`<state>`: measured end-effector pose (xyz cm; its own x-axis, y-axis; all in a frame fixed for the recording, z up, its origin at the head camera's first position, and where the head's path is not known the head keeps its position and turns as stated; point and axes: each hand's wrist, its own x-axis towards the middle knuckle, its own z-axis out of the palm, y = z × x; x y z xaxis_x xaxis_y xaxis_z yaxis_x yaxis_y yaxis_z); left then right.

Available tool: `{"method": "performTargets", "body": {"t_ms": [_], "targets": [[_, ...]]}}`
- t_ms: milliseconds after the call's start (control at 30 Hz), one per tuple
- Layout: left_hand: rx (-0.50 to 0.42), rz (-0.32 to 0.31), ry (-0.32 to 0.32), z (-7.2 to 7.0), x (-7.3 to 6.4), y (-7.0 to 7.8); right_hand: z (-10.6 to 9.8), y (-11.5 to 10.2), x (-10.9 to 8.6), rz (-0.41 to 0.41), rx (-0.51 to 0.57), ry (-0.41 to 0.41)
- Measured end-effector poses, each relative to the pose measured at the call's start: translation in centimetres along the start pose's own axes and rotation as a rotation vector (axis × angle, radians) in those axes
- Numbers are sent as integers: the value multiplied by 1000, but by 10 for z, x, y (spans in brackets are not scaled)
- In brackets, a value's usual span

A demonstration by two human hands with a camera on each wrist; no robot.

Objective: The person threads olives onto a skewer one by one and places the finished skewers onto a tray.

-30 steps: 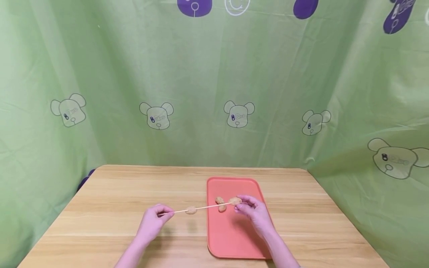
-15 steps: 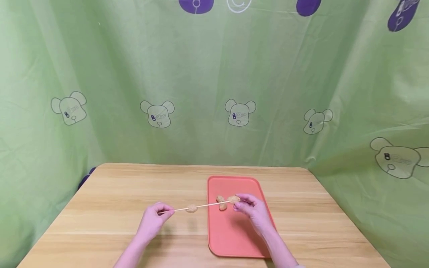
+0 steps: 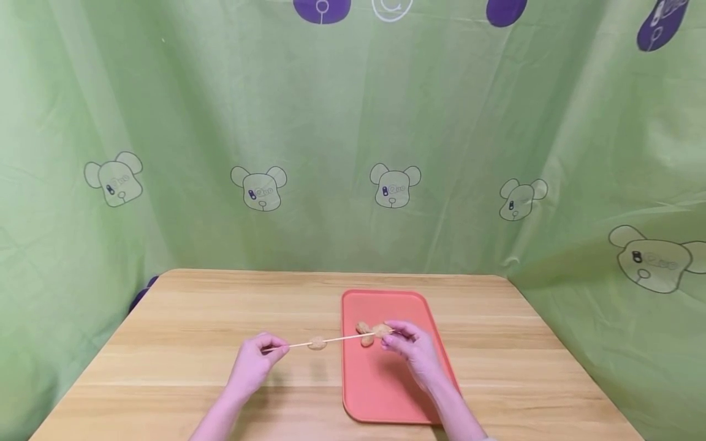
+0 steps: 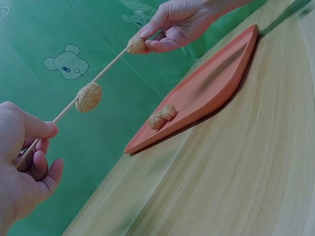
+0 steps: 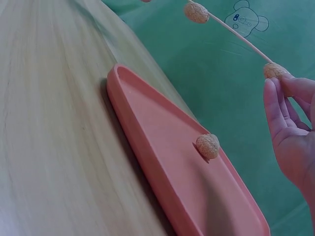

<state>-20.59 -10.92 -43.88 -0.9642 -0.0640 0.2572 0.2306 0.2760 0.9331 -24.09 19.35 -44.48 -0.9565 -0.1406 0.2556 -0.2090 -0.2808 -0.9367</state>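
My left hand (image 3: 252, 362) pinches one end of a thin wooden skewer (image 3: 343, 337) between thumb and fingers. A tan, wrinkled ball of food (image 4: 89, 97) is threaded on the skewer a short way from that hand. Toward the other end, my right hand (image 3: 415, 352) pinches a second wrinkled ball (image 5: 274, 71), also on the skewer, with thumb and fingertips. The skewer is held above the table, slightly raised at the right. Below it, two more wrinkled balls (image 4: 162, 117) lie touching on a red tray (image 3: 380, 392); the right wrist view shows only one clearly.
The tray has a low raised rim and lies right of the middle of a light wooden table (image 3: 231, 306). Green curtains (image 3: 331, 122) printed with bear heads hang behind and at both sides of the table.
My right hand and the ball it pinches have shifted slightly left along the skewer, narrowing the gap to the other ball. My left hand has stayed almost still.
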Motion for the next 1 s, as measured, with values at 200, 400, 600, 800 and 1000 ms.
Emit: {"method": "performTargets", "body": {"t_ms": [200,400,600,800,1000], "targets": [[-3,9,-3,2,-1,0,1,1,-2,10,30,-6],[-16,-4,-8,3,0,-1,3,2,-2,8,75,-46],[-29,-22,-17,3,0,0,4,3,-3,-1,150,-89],[-44,-51,-25,3,-1,2,5,5,-3,-2,179,-109],[-55,-50,-32,4,-1,4,7,5,-3,-8,211,-140]]}}
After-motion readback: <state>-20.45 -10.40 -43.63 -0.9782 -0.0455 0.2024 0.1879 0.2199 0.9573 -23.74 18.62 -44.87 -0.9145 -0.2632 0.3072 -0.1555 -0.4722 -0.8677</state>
